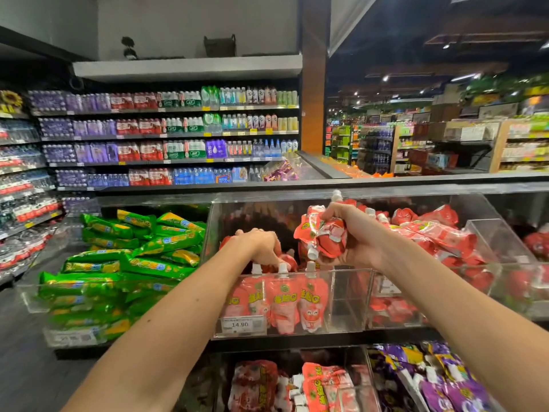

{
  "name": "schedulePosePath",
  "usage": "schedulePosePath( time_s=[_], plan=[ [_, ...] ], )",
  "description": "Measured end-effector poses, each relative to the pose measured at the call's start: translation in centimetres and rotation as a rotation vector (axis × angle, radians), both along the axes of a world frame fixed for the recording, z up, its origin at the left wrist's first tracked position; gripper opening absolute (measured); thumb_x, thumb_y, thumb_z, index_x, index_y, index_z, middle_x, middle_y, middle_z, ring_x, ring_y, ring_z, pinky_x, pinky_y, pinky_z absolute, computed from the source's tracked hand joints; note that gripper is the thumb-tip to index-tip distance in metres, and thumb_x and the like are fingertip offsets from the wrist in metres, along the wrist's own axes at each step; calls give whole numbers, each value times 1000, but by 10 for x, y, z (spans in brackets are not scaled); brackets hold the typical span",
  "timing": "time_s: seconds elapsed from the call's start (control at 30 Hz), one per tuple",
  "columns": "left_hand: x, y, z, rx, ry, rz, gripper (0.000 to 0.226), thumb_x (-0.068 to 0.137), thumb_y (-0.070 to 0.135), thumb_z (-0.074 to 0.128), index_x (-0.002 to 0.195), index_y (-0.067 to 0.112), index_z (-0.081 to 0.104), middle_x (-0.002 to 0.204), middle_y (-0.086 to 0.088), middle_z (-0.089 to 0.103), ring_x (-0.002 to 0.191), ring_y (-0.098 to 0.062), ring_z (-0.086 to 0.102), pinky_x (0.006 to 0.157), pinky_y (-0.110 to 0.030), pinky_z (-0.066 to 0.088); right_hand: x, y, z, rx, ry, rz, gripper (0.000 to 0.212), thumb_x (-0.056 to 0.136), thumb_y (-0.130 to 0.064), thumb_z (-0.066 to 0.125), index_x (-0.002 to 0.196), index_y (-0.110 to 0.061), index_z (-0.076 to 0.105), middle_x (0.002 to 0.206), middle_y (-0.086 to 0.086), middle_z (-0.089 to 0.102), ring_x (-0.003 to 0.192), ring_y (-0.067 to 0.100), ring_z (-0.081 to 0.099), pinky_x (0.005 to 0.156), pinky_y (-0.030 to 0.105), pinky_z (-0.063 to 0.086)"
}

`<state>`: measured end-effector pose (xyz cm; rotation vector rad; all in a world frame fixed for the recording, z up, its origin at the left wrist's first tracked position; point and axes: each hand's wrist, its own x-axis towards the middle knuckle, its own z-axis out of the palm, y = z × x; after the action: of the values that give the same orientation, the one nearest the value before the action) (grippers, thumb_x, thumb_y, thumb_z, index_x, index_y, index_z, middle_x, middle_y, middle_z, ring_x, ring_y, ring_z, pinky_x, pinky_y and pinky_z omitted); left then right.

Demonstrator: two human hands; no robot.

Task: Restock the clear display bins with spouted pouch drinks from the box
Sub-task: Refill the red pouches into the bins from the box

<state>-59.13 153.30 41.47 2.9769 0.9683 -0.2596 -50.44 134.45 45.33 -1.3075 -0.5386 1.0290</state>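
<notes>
Hands work over the clear bin [347,295] that carries the price label [242,325] on its front wall.

Right hand [353,233]: raised above the bin's right half, fingers clenched round a bundle of red pouches [323,236]. The bundle is crumpled and tilted. One white spout points down toward the bin at the bundle's lower left edge, and another white cap shows above the knuckles.

Left hand [261,245]: lowered into the bin's left half, palm down, fingers bent onto the red pouches just behind the front row. The frame does not show whether the fingers close round a pouch or only press on it.

Front row [283,295]: three red pouches stand against the bin's front wall, touching side by side. Long axis is vertical, spouts point up, and the printed faces are turned toward the viewer. The right part of the bin behind the front wall holds no pouch.

Behind and to the right of the bin lies a loose pile of red pouches [430,230], mostly flat, spouts pointing several ways. Left of the bin are stacked green packets [133,257]. Below the bin, more red pouches [315,385] lie beside purple packets [439,379]. Beyond the bin stand shelves of bottles [178,129].
</notes>
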Motion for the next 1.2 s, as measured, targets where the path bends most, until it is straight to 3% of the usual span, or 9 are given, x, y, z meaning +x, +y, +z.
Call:
schedulePosePath(
  time_s=[0.07, 0.27, 0.47, 0.57, 0.7, 0.87, 0.97, 1.1, 1.2],
  plan=[
    [-4, 1, 6, -17, -42, -16, 79, 76, 79, 60, 141, 34, 51, 141, 0, 53, 134, -26, 44, 110, -52, 30, -1, -1, 0, -8, -21, 8, 5, 89, -15, 53, 87, -11, 51, 64, 9, 62, 56, 22, 61, 58, 35, 53],
    [-31, -9, 21, -139, -633, -356, 105, 70, 32, 89, 153, 38, 25, 155, 3, 35, 139, -17, 35, 114, -41, 34, -8, 3, 5, -39, -37, 66, 8, 90, -14, 55, 92, -7, 56, 72, 12, 67, 61, 23, 64, 61, 38, 56],
    [-56, -1, 13, 221, -728, -509, 59, 91, 14, 67, 145, 27, 48, 147, 4, 51, 139, -15, 39, 115, -39, 34, -21, 17, 7, -92, -6, 156, 16, 93, -16, 57, 95, -1, 61, 78, 16, 72, 61, 23, 69, 59, 32, 60],
    [-70, 10, 12, 302, -727, -497, 45, 95, 16, 63, 139, 18, 56, 144, -1, 54, 137, -20, 43, 112, -41, 37, -19, 28, 8, -156, -201, 92, 16, 89, -17, 69, 98, -4, 64, 79, 12, 74, 62, 19, 70, 61, 32, 62],
    [-77, 16, 9, 220, -686, -244, 44, 98, 52, 46, 110, 13, 64, 113, -8, 65, 109, -28, 59, 91, -41, 47, -4, 41, 9, -227, -601, -126, 51, 78, -21, 83, 117, 1, 58, 98, 22, 73, 75, 26, 69, 81, 48, 60],
    [-69, 15, -8, 201, -812, -93, 61, 92, 65, 28, 100, 13, 57, 83, -7, 54, 78, -30, 59, 70, -37, 45, -7, 70, -3, -370, -955, -201, 116, 74, -16, 86, 149, 1, 0, 125, 22, 57, 101, 32, 66, 85, 40, 58],
    [-67, 20, -14, 161, -893, -68, 54, 95, 61, 30, 102, 14, 55, 77, -1, 49, 66, -20, 54, 59, -28, 38, -5, 88, -13, -475, -1186, -225, 99, 76, -15, 82, 146, 2, 15, 128, 23, 55, 114, 39, 58, 94, 40, 52],
    [-69, 23, -16, 149, -935, -67, 49, 96, 60, 33, 100, 16, 54, 80, -4, 52, 66, -21, 54, 60, -29, 42, -6, 100, -18, -576, -1372, -211, 42, 89, -22, 71, 122, -2, 54, 123, 20, 60, 114, 38, 58, 79, 34, 42],
    [-70, 22, -17, 229, -870, -100, 48, 99, 59, 35, 101, 15, 56, 81, -4, 51, 68, -23, 52, 64, -32, 44, -2, 112, -23, -598, -1469, -222, 34, 99, -29, 59, 116, 0, 60, 121, 21, 62, 114, 41, 59, 77, 36, 43]
  ],
)
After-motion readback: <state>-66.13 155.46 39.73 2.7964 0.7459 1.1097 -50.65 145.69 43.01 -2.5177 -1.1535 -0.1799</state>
